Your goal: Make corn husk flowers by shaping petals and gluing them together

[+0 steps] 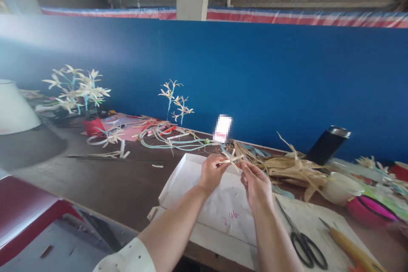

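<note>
Above the far part of a white cardboard tray (pixel 219 233), both hands meet at a pale flower with narrow, pointed petals (pixel 234 158). My left hand (pixel 213 174) is closed, thumb and forefinger pinching the flower's left petal. From the right, my right hand (pixel 255 182) is closed too, its fingertips pinched together at the lower right of the flower. Its petals look like dried husk. Pink handwriting marks the tray's floor. Dried corn husks (pixel 287 168) lie just right of my right hand. Black-handled scissors (pixel 306 242) rest near my right forearm.
A wooden-handled awl (pixel 353 246) lies right of the scissors. A black flask (pixel 328 144) leans by the blue partition (pixel 287 72). Light-blue cords (pixel 175 144) curl beyond the tray. Finished flower sprays (pixel 79 89) stand at left, near a white lampshade (pixel 15 108).
</note>
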### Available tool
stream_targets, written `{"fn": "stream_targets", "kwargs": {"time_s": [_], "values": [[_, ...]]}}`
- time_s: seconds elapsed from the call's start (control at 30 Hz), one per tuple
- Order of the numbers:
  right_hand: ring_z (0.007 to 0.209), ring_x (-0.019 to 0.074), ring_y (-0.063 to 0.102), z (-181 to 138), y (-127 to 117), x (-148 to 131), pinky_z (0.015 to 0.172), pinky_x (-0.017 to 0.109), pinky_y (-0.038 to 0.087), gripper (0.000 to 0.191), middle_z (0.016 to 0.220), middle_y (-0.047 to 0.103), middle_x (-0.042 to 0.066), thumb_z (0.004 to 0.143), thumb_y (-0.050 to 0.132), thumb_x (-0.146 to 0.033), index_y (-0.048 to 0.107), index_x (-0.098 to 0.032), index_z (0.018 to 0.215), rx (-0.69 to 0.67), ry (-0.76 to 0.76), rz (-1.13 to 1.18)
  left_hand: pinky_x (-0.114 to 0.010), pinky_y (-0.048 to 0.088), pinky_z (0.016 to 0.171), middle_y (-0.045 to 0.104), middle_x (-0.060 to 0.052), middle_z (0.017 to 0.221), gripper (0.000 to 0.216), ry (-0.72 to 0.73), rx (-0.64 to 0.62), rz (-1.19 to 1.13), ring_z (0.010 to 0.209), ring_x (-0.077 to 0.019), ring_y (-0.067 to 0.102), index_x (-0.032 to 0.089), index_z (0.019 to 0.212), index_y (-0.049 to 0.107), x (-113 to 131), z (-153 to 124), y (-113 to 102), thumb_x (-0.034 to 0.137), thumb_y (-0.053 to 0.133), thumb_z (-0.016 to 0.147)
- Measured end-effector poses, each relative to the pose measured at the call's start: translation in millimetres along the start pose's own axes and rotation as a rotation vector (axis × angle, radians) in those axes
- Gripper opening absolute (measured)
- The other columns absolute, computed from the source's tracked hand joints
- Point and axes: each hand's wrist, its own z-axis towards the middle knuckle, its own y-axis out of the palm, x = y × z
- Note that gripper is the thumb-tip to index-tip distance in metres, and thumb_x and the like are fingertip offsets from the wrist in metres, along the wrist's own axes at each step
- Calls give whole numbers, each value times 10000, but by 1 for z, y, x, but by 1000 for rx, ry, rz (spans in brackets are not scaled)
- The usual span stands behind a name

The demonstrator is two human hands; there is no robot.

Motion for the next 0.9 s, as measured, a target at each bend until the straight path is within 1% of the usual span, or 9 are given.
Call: {"fn": "stream_targets", "kwargs": {"time_s": [0.17,0.27,0.33,0.47,0.57,0.63,0.7,0.8,0.9], "values": [[384,8,326,-3,3,-4,351,167,232,406,778,685,39,499,797,-281,704,-184,882,39,59,-13,-255,457,720,677,-27,743,48,156,13,70,773,-151,586,180,709,680,0,0,-2,200,649,740],[390,12,349,-5,4,-6,343,141,237,477,694,658,7,471,804,-287,688,-190,924,71,102,-12,-276,451,751,686,-29,761,55,227,12,90,774,-151,588,181,728,676,4,-1,-4,188,630,757],[400,17,372,-4,4,-7,346,125,252,479,611,613,-17,461,814,-299,685,-176,905,100,125,-23,-283,449,760,691,-34,779,58,262,1,95,782,-152,590,180,738,672,6,-1,-6,190,622,767],[403,14,373,-3,3,-6,346,107,259,411,542,541,-51,473,827,-323,661,-158,811,126,138,-21,-286,446,756,695,-39,791,65,305,-17,107,785,-151,591,174,742,662,9,-1,-7,209,621,778],[397,15,359,-1,0,-3,336,105,241,364,507,493,-71,479,833,-331,614,-159,714,137,109,2,-289,443,762,696,-40,793,85,325,-18,109,787,-151,595,174,732,657,9,-1,-7,222,615,788],[387,14,343,0,-2,-2,326,111,227,366,510,498,-69,478,836,-342,579,-160,666,161,92,25,-291,441,766,697,-40,795,94,334,-18,110,786,-151,597,178,724,656,8,-1,-7,222,609,793],[379,10,332,0,-2,-3,318,115,217,373,541,543,-50,479,837,-351,568,-154,646,193,78,39,-289,439,767,698,-39,799,97,344,-27,106,786,-150,596,181,723,658,8,-1,-7,222,607,794],[372,7,341,-1,-1,-5,315,126,223,375,641,638,14,473,839,-354,611,-135,675,225,61,28,-282,435,774,694,-34,795,93,332,-50,89,784,-146,589,184,722,662,6,-2,-5,222,610,789],[360,13,350,0,-1,-7,311,147,232,378,724,682,74,487,823,-374,656,-117,707,240,37,-1,-262,442,735,680,-37,783,76,228,-52,47,784,-149,580,179,730,672,3,-2,-3,228,626,767]]}}
